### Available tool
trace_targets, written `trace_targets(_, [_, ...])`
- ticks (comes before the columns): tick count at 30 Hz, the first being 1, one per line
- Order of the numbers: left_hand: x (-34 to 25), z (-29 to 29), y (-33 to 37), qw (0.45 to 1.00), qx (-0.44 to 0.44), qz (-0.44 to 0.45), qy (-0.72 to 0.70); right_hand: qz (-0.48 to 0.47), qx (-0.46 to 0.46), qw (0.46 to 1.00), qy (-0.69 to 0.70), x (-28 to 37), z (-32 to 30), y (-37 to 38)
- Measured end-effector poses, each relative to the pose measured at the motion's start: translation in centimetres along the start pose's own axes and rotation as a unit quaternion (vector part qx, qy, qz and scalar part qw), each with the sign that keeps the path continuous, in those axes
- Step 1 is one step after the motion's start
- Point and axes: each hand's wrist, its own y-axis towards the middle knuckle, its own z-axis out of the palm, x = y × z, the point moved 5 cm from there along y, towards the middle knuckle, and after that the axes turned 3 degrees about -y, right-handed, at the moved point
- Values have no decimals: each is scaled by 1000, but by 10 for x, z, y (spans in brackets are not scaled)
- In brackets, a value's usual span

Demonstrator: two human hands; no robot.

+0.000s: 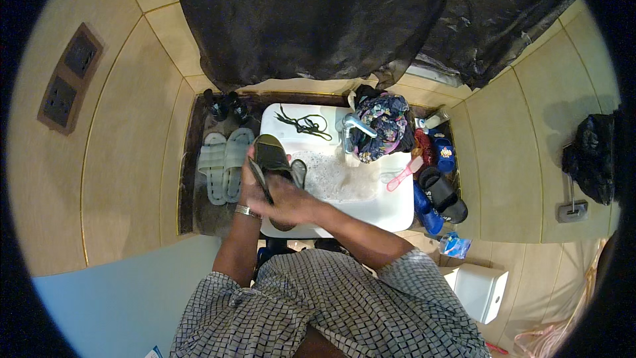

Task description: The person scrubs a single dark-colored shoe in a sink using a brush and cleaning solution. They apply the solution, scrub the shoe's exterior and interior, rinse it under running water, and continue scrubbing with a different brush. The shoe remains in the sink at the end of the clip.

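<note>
A dark olive shoe (270, 152) is tilted over the left part of a white sink (391, 215). My left hand (248, 182), with a metal band at its wrist, is closed around the shoe's left side. Across the shoe's opening lies my right hand (288, 202); it is blurred, and its fingers are hidden. A grey rounded piece (299, 172) shows just beyond the right hand; I cannot tell whether it belongs to the shoe. Dark shoelaces (305, 123) lie loose on the sink's back ledge. Dirty, speckled water (344, 176) is in the basin.
Pale slippers (225, 162) stand left of the sink. A tap (358, 126) is at the back, beside bundled floral cloth (384, 126). A pink brush (404, 174) rests on the right rim, near black slides (442, 194) and a blue shoe (427, 209). Black sheeting (311, 20) hangs behind.
</note>
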Motion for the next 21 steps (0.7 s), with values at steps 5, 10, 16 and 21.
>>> trace_targets(5, [-8, 26, -14, 999, 1, 36, 33, 8, -32, 997, -77, 4, 8, 1])
trace_targets(10, [16, 31, -5, 994, 99, 38, 29, 120, 97, 988, -27, -10, -21, 28])
trace_targets(16, [-10, 20, -15, 999, 23, 33, 9, -10, -18, 997, -80, 16, 13, -17])
trace_targets(21, [0, 20, -12, 997, 34, 68, 14, 125, 68, 990, -19, -5, -19, 30])
